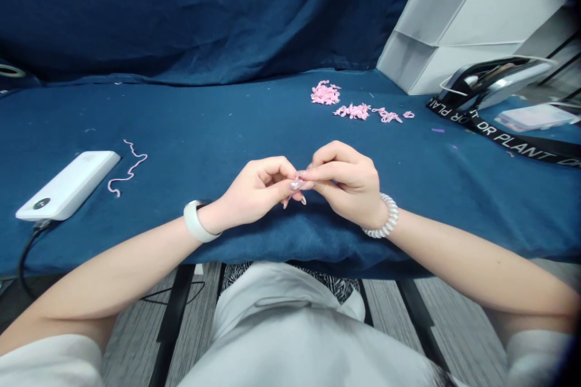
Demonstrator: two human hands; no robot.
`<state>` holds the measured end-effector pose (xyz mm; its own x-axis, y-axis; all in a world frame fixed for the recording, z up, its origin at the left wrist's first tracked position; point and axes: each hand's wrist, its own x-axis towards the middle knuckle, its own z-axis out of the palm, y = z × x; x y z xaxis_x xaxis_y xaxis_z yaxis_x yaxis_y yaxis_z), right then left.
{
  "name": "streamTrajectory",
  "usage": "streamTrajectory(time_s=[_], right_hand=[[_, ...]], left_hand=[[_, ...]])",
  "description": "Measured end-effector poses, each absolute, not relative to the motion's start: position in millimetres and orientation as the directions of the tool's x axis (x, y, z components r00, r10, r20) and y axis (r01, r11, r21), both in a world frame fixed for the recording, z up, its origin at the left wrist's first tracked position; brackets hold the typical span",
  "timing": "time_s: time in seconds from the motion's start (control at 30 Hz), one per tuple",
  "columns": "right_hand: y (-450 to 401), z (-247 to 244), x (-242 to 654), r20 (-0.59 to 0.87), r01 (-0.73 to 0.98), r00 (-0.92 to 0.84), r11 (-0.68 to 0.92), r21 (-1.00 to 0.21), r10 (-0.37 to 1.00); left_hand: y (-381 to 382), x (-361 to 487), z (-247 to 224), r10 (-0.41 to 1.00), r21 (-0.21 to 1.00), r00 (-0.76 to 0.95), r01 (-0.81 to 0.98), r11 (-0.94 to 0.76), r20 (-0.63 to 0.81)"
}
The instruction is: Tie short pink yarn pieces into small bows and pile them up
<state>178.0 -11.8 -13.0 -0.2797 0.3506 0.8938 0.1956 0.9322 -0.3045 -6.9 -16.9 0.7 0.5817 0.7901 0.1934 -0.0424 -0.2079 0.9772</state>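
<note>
My left hand (263,189) and my right hand (347,181) meet fingertip to fingertip above the front of the blue-covered table. Both are closed in a pinch on a small bit of pink yarn (298,179), mostly hidden by the fingers. To the left lies a loose wavy strand of pink yarn (131,170). Behind my right hand are a pile of small pink yarn pieces (325,93), a second pile (354,111), a few pieces (387,115) beside it and a single small loop (408,114).
A white power bank (70,184) with a black cable (28,248) lies at the left. White stacked boxes (476,18), a shiny black-and-silver object (494,81), a lettered black strap (508,138) and a flat clear case (538,116) occupy the right. Blue cloth (204,12) hangs behind.
</note>
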Motion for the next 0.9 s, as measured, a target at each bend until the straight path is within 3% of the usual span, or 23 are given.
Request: streamTrajectory(time_s=[0.53, 0.9], right_hand=[[-12.6, -15.0, 177.0, 0.883, 0.295, -0.236, 0.895, -0.334, 0.407], [-11.7, -14.4, 177.4, 0.883, 0.329, -0.221, 0.884, -0.332, 0.414]], left_hand=[[-16.8, -5.3, -6.3, 0.808, 0.962, 0.542, 0.000, -0.273, 0.229], [-11.7, -2.2, -7.5, 0.874, 0.990, 0.468, -0.111, -0.091, 0.133]])
